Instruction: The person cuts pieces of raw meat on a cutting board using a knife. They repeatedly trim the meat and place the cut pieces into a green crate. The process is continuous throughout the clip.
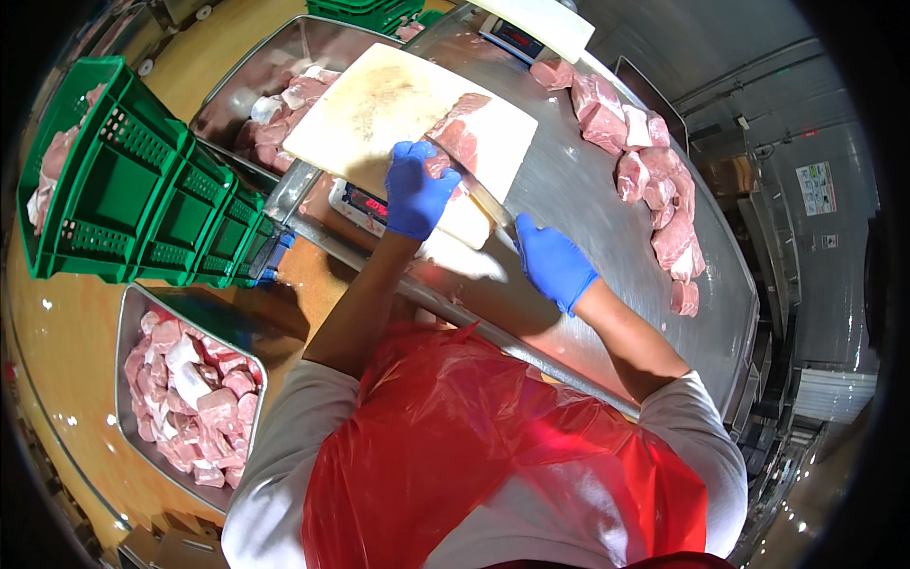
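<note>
Both my hands wear blue gloves. My right hand (pixel 555 264) is closed round the handle of a knife (pixel 485 197), whose long blade points up and to the left over a white cutting board (pixel 355 104). Its blade lies against a piece of raw pink meat (pixel 463 133) on the board's right half. My left hand (pixel 417 194) has its fingers bent over the near end of this meat, on the left side of the blade. The fingertips partly cover that end, so I cannot tell whether it is cut through.
Several meat chunks (pixel 599 119) line the right side of the steel table (pixel 569 194). A digital scale (pixel 517 40) stands at the far edge, another (pixel 360 201) below the board. Meat-filled metal tubs (pixel 256 417) and stacked green crates (pixel 142 185) stand left.
</note>
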A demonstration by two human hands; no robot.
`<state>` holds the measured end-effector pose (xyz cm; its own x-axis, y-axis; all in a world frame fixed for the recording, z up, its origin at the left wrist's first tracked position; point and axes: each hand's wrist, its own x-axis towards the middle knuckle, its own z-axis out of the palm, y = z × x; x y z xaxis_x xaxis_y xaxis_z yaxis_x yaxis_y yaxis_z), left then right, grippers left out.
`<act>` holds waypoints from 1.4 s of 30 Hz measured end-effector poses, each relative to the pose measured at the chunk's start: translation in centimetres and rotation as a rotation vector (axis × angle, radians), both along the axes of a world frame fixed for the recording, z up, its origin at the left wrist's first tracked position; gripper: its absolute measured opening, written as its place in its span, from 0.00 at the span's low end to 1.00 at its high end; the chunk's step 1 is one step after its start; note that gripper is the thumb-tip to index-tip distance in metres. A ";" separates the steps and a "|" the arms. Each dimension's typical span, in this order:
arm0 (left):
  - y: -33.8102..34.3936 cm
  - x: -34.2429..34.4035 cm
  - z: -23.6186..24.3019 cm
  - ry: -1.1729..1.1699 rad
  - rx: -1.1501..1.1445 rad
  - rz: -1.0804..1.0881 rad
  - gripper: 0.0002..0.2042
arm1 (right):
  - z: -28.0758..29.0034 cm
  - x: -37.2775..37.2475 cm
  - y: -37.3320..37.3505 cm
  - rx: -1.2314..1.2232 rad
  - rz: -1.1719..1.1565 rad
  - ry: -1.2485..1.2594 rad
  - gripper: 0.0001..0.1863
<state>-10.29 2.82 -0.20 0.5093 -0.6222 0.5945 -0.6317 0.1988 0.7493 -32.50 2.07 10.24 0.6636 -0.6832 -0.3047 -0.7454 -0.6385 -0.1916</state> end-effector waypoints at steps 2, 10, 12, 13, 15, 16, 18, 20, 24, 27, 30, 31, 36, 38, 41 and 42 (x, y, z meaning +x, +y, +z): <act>-0.1 0.4 0.2 0.022 0.094 0.009 0.14 | -0.7 1.9 -1.7 -0.027 0.052 -0.043 0.14; -2.0 3.4 -0.5 -0.214 -0.017 0.070 0.11 | -4.0 10.6 -8.7 -0.089 0.176 -0.107 0.15; -2.4 4.3 -0.9 -0.420 -0.087 0.186 0.10 | -3.9 7.6 -6.6 -0.012 0.120 -0.105 0.14; -2.3 4.1 -0.8 -0.003 -0.042 0.132 0.07 | -3.6 5.3 -5.2 -0.023 0.093 -0.108 0.14; -2.2 6.8 -2.4 0.568 0.066 -0.153 0.09 | -3.3 0.4 -3.4 -0.049 0.151 -0.107 0.13; -1.5 8.2 -2.9 0.771 0.041 -0.310 0.09 | -2.3 -1.6 -2.4 -0.009 0.106 -0.008 0.12; 0.5 11.0 -3.1 0.648 -0.006 -0.346 0.09 | -0.3 -5.4 -0.7 0.043 0.043 0.107 0.11; 3.5 13.7 -1.3 -0.026 -0.056 -0.154 0.11 | 0.3 -9.1 0.5 0.044 0.011 0.070 0.11; 10.2 24.5 8.8 1.079 -0.449 -0.416 0.17 | -2.1 -12.4 3.6 0.019 -0.174 -0.298 0.10; 17.6 36.6 20.1 0.971 -0.563 -0.242 0.18 | -4.7 -11.6 5.1 0.064 -0.372 -0.526 0.11; 24.0 49.2 25.8 0.654 -0.392 0.147 0.19 | -5.8 -11.0 6.2 0.154 -0.524 -0.616 0.10; 25.8 52.9 27.0 0.452 -0.224 0.369 0.19 | -6.3 -11.2 6.4 0.177 -0.546 -0.636 0.10; 27.4 60.3 29.4 -0.457 0.964 1.194 0.21 | -8.0 -13.5 6.0 0.104 -0.519 -0.638 0.11; 23.9 56.8 27.4 -0.707 1.151 1.455 0.22 | -7.7 -13.9 5.6 0.129 -0.583 -0.649 0.11; 15.5 46.6 22.6 -0.676 0.468 1.105 0.23 | -7.5 -12.7 4.7 0.140 -0.619 -0.687 0.12; 12.1 43.7 20.6 -0.665 0.260 0.741 0.21 | -7.4 -12.2 4.1 0.135 -0.588 -0.710 0.12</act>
